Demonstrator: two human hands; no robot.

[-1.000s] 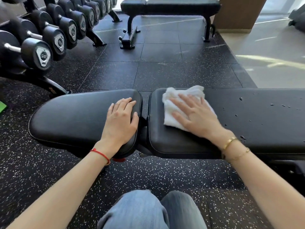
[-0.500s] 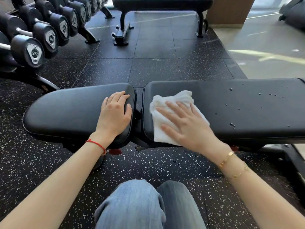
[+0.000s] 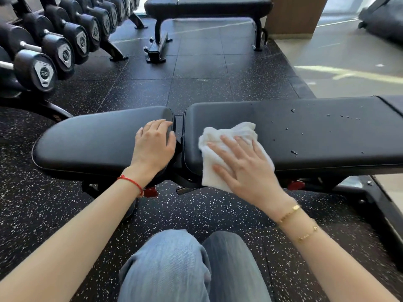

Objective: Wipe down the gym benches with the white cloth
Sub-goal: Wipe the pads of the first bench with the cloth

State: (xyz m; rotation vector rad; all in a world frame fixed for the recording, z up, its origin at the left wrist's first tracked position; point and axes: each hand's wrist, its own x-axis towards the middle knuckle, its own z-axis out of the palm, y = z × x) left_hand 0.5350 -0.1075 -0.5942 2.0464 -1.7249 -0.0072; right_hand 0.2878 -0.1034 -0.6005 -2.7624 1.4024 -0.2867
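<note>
Head view: my right hand (image 3: 246,168) flat, pressing white cloth (image 3: 229,136), now dragged to tabletop's (image 3: 316,127) near edge.
Left hand (image 3: 153,147): relaxed, bracing seat pad (image 3: 91,140).
Droplets (image 3: 293,152): still unwiped.

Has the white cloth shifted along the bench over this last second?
Yes. The white cloth has slid toward the near left corner of the long pad, nearer the gap between pads; it now overhangs the front edge under the right hand.
</note>
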